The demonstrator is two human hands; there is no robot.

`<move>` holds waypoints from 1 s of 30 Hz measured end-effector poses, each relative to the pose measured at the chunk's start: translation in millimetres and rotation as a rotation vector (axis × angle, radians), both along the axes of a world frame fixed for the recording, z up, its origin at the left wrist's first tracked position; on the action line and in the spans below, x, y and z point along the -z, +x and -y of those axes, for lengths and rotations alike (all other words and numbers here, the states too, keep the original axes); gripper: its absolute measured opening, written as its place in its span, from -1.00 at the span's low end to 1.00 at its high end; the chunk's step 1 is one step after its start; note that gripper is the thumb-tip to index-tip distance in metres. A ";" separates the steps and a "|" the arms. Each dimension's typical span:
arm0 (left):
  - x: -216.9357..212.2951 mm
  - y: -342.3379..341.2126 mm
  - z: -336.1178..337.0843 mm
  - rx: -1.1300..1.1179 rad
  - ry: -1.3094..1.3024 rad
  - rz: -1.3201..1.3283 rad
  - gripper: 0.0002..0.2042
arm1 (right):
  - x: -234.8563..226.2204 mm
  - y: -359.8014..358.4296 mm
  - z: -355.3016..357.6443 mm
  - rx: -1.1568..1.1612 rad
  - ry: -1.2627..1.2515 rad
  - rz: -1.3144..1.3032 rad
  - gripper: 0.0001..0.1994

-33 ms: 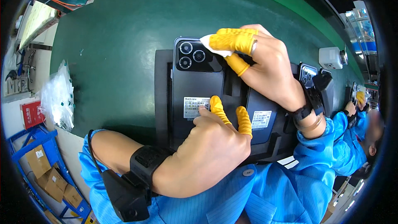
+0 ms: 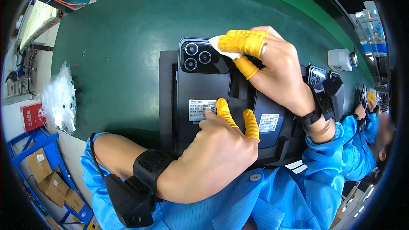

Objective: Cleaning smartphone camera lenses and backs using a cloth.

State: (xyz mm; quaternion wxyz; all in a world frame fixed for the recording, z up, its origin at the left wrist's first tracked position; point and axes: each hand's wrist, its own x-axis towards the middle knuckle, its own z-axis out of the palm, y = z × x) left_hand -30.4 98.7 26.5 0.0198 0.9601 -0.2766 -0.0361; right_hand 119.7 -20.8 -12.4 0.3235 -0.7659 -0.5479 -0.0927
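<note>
A dark smartphone (image 2: pixel 203 87) lies back up in a black foam tray (image 2: pixel 166 102), its camera block with three lenses at the far end and a white label below. My left hand (image 2: pixel 217 153) steadies this phone, thumb on the label and one yellow-cotted finger at the right edge; another cotted finger sticks out apart, beside the second phone (image 2: pixel 269 134). Pinched in the yellow-cotted fingers of my right hand (image 2: pixel 272 59) is a white wiping cloth (image 2: pixel 225 50), touching the upper right corner of the camera block. My right hand partly hides the second phone.
More phones (image 2: pixel 316 76) stand to the right, near a white bottle (image 2: pixel 341 59). Clear plastic bags (image 2: pixel 61 100) lie at the green table's (image 2: pixel 123 30) left edge. A co-worker in blue (image 2: pixel 362 140) sits at far right. Cardboard boxes (image 2: pixel 55 187) fill a blue rack at lower left.
My right hand and the cloth have shifted slightly right along the camera block's corner. The left hand and the phone look unmoved.
</note>
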 end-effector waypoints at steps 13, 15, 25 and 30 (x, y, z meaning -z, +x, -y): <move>1.8 -1.7 2.1 -0.030 -0.002 0.022 -0.57 | -1.7 -22.3 25.8 -0.117 -0.073 0.011 -0.67; 3.6 -2.4 2.5 -0.032 -0.001 0.034 -0.56 | -5.9 -12.3 21.0 -0.103 -0.008 0.074 -0.67; 1.3 -0.7 1.1 -0.005 0.017 0.020 -0.55 | 3.0 -10.4 5.3 -0.044 -0.012 0.132 -0.75; 0.9 -1.2 0.6 -0.018 0.004 0.034 -0.54 | -2.5 -21.7 18.5 -0.099 -0.117 0.074 -0.75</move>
